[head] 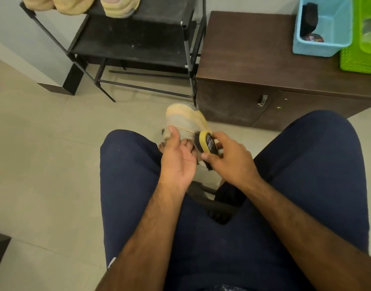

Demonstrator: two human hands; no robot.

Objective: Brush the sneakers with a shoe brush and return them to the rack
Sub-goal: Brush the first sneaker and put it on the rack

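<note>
A beige and pale yellow sneaker [185,119] is held up between my knees, above the floor. My left hand [177,158] grips it from the left, thumb on its upper and fingers curled under it. My right hand [228,158] holds a shoe brush [206,141] with a yellow back and dark bristles, and the bristles lie against the sneaker's near end. The black shoe rack [138,36] stands ahead at the wall. Three more beige sneakers [119,6] sit on its top shelf, cut off by the frame's top edge.
A dark brown cabinet [264,59] stands right of the rack. On it sit a light blue bin [325,26] and a green basket [363,49]. I sit on a dark stool [211,204]; my legs in navy trousers [130,185] fill the foreground. Pale floor tiles [44,154] lie to the left.
</note>
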